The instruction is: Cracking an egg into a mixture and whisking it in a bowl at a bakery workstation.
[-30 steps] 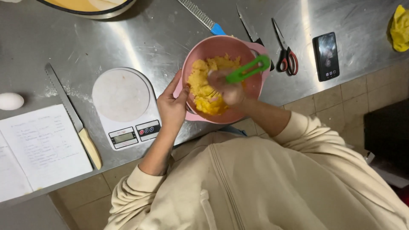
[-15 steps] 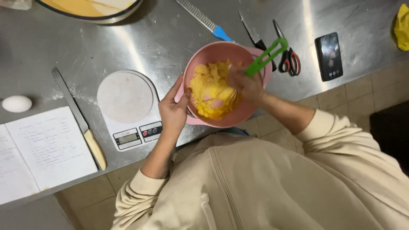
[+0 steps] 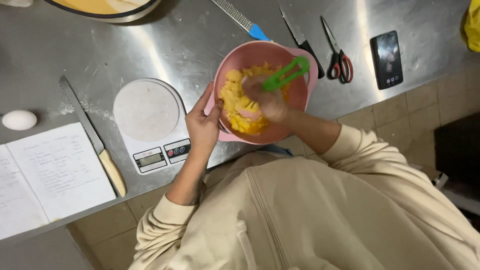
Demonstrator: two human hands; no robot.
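cream hooded sweatshirt [image 3: 320, 215], ribbed cuffs, sleeves pushed up, forearms bare, drawstring in front

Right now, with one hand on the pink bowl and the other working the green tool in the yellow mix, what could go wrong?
1. The pink bowl sits close to the steel counter edge; only the left hand steadies it, so hard strokes could tip it off.
2. The right hand drives the green tool near the rim; yellow mix may flick out.
3. The bread knife handle overhangs the edge and might get knocked.

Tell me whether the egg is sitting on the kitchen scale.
No, the egg lies on the steel counter, left of the scale.
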